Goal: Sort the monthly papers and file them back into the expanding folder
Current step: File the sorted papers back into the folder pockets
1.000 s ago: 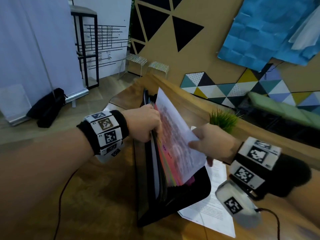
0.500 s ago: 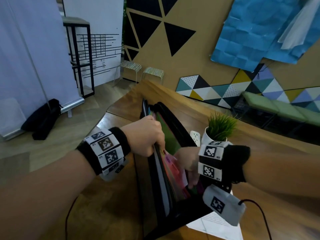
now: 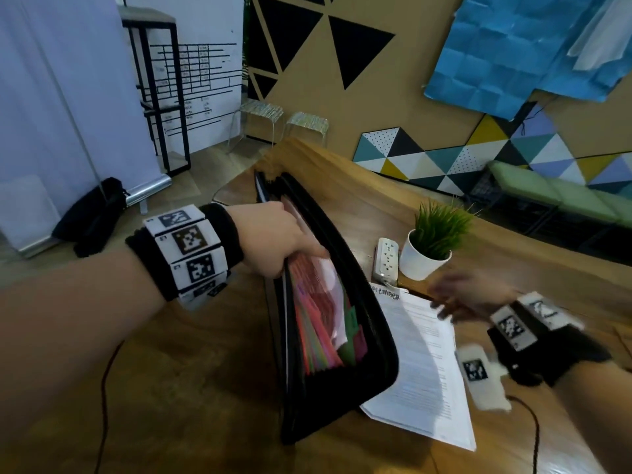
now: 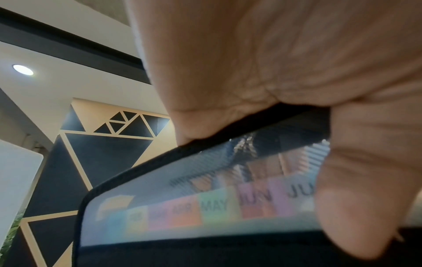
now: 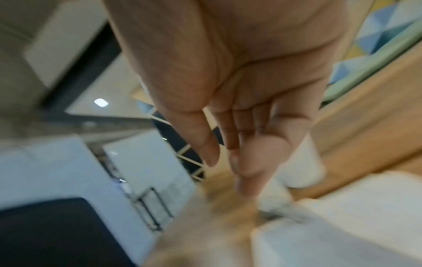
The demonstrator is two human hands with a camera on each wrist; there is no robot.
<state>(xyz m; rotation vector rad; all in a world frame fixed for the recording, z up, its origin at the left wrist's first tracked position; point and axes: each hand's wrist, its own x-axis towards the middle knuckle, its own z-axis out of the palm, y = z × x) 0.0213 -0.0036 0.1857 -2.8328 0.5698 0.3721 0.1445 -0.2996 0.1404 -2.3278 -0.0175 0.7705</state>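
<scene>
A black expanding folder (image 3: 372, 340) stands open on the wooden table, coloured month dividers (image 3: 321, 323) fanned inside with a white sheet (image 3: 330, 278) tucked among them. My left hand (image 3: 273, 241) grips the folder's near top edge, thumb and fingers pinching the rim (image 4: 251, 133); month tabs MAY and JUN (image 4: 228, 204) show through the cover. My right hand (image 3: 465, 299), blurred, hovers with straight fingers (image 5: 242, 159) over a stack of white papers (image 3: 420, 367) headed "December", lying right of the folder. It holds nothing.
A small potted plant (image 3: 427, 248) in a white pot and a white power strip (image 3: 386, 261) stand just behind the paper stack. A cable (image 3: 533, 436) trails from my right wrist across the table (image 3: 205, 388). Benches and stools line the wall beyond.
My right hand pushed a sheet down into the folder, let it go and swung out right over the paper stack. My left hand has kept its grip on the folder.
</scene>
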